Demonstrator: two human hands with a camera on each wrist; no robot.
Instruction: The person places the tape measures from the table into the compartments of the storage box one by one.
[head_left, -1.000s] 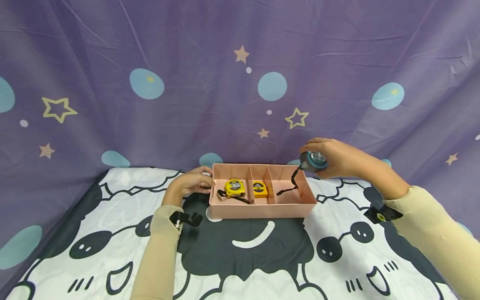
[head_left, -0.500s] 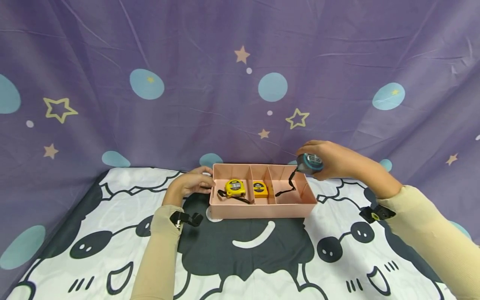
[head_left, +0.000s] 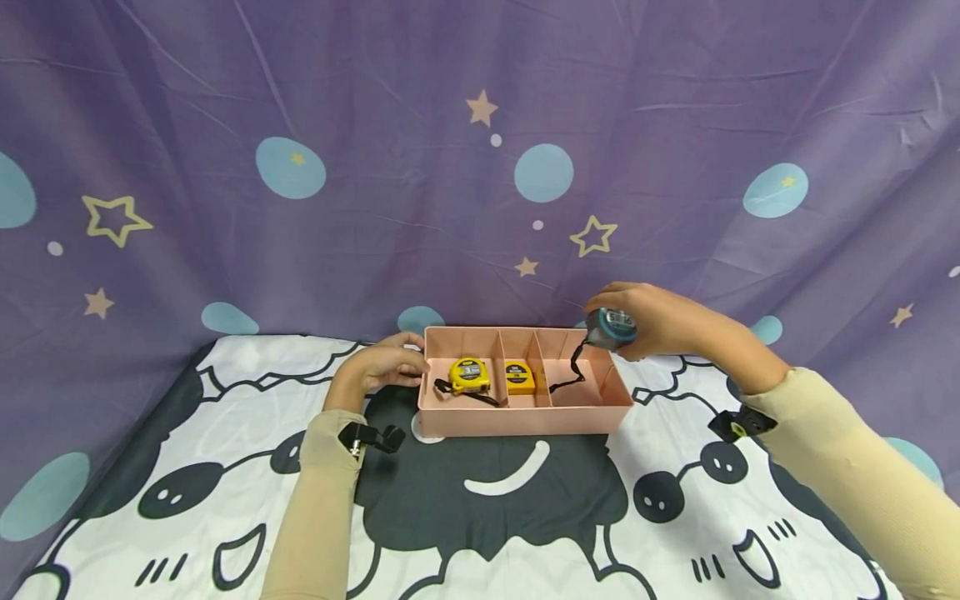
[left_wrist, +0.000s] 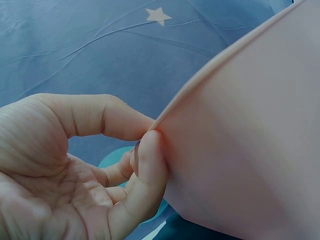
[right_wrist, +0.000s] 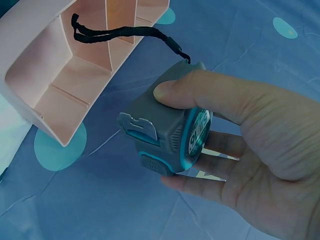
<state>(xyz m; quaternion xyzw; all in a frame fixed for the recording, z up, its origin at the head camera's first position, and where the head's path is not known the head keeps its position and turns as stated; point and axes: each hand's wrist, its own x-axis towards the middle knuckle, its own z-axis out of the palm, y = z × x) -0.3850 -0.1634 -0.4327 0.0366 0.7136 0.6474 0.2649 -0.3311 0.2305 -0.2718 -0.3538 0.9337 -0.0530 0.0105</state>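
My right hand grips a grey and blue tape measure over the back right corner of a pink divided box. From the tape measure a black wrist strap hangs into the box's right compartment. At the box's left end my left hand pinches the wall; the left wrist view shows thumb and finger at the edge of the pink wall. A yellow tape measure with a black strap lies in the left compartment, and a smaller yellow tape measure in the middle one.
The box stands on a white and dark grey cloth with cartoon sheep faces. Close behind it hangs a purple curtain with stars and blue dots. Each wrist wears a black strap mount.
My right hand has moved left and slightly down with the grey and blue tape measure, its strap shifting left inside the right compartment. The left hand and the box have stayed put.
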